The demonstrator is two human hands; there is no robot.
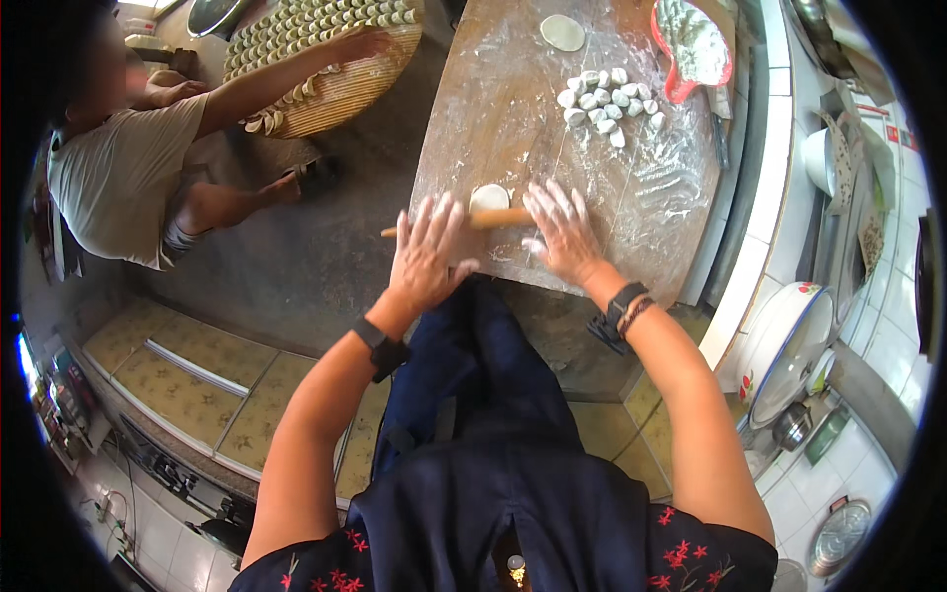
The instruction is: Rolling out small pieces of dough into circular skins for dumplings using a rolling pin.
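A wooden rolling pin (499,217) lies crosswise near the front edge of a floured wooden board (488,118). My left hand (429,248) rests flat on its left part, fingers spread. On its right end lies my right hand (560,229), palm down and fingers extended. Both hands are dusted with flour. A small round of dough (490,198) shows just beyond the pin, between the hands; its near edge meets the pin. Farther up the board are a flattened dough wrapper (563,33) and several small floured dough pieces (598,96) in a loose cluster.
A red scoop-shaped container of flour (695,44) stands at the board's far right, with a dark-handled tool (720,140) beside it. At upper left, a co-worker's arm (281,81) reaches over a woven tray (370,81) of dumplings. An enamel basin (788,355) is at right.
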